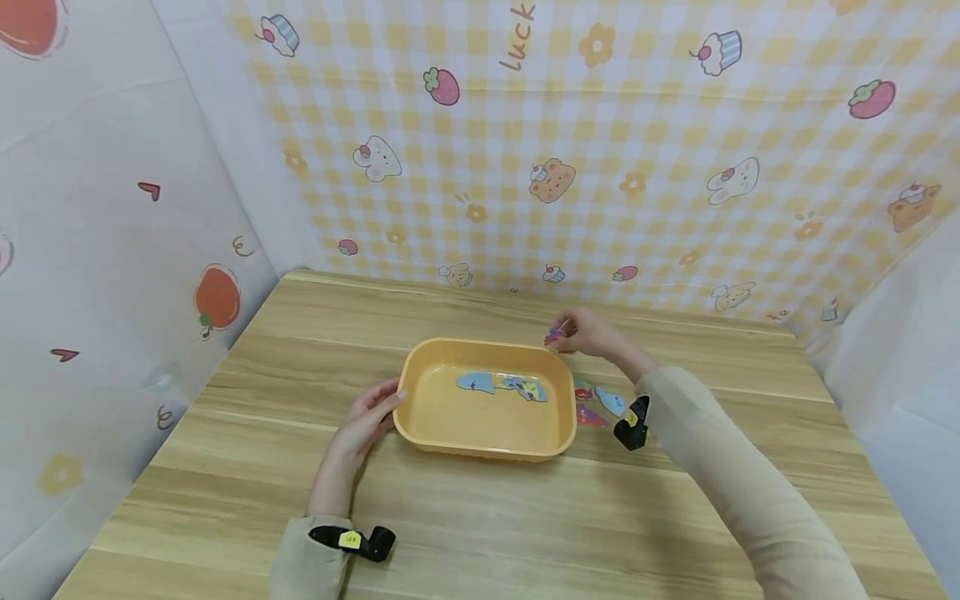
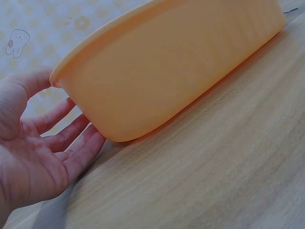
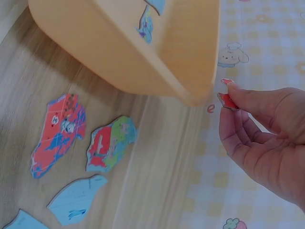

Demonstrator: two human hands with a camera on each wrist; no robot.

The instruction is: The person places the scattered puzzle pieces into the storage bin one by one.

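A yellow plastic basin (image 1: pixel 480 429) stands on the wooden table. My left hand (image 1: pixel 367 419) holds its left end: the thumb hooks over the rim and the other fingers rest against the outer wall (image 2: pixel 143 81). Between thumb and fingers, my right hand (image 1: pixel 583 333) pinches a small red and purple puzzle piece (image 1: pixel 554 336) at the basin's far right corner. Fingers partly cover that piece (image 3: pixel 228 101) in the right wrist view. Inside the basin lie a light-blue puzzle piece (image 1: pixel 476 382) and a multicoloured one (image 1: pixel 528 388).
Several flat puzzle pieces lie right of the basin, among them a red and blue one (image 3: pixel 59 133), a red and green one (image 3: pixel 112 143) and a light-blue one (image 3: pixel 76 200). A checked cloth (image 1: pixel 622 125) hangs behind the table.
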